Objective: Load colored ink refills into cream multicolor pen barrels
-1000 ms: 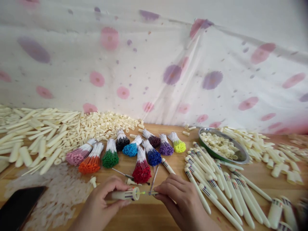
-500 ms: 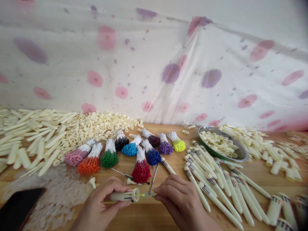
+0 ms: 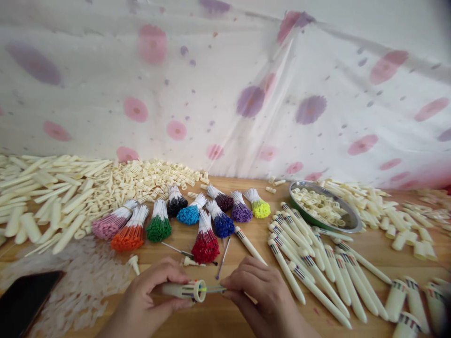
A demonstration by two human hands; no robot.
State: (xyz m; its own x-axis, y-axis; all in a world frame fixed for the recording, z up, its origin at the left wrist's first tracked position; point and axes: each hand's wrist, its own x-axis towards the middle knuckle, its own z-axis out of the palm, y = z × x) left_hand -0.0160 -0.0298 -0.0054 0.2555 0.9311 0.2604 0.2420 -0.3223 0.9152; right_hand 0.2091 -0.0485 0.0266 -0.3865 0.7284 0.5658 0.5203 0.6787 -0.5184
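My left hand (image 3: 151, 286) is closed round a cream pen barrel (image 3: 199, 291), its open round end facing right and coloured sliders showing in its slots. With its fingertips pinched, my right hand (image 3: 264, 291) holds a thin pen refill (image 3: 214, 289), yellow-green towards the barrel, whose left end lies in the barrel's mouth. The far end of the refill is hidden by my fingers. Just beyond my hands lie a loose purple-tipped refill (image 3: 223, 259), a red refill bundle (image 3: 205, 246) and a small cream part (image 3: 134, 264).
More refill bundles, such as orange (image 3: 127, 234) and green (image 3: 159, 225), stand behind. Assembled pens (image 3: 310, 263) lie at right, near a metal bowl (image 3: 353, 220) of cream parts. Cream barrels (image 3: 70, 206) are heaped at left, above clear plastic pieces (image 3: 81, 281) and a phone (image 3: 28, 300).
My right hand has moved slightly left, and the refill's yellow-green end has gone from just outside the barrel into its mouth. The view has shifted a little.
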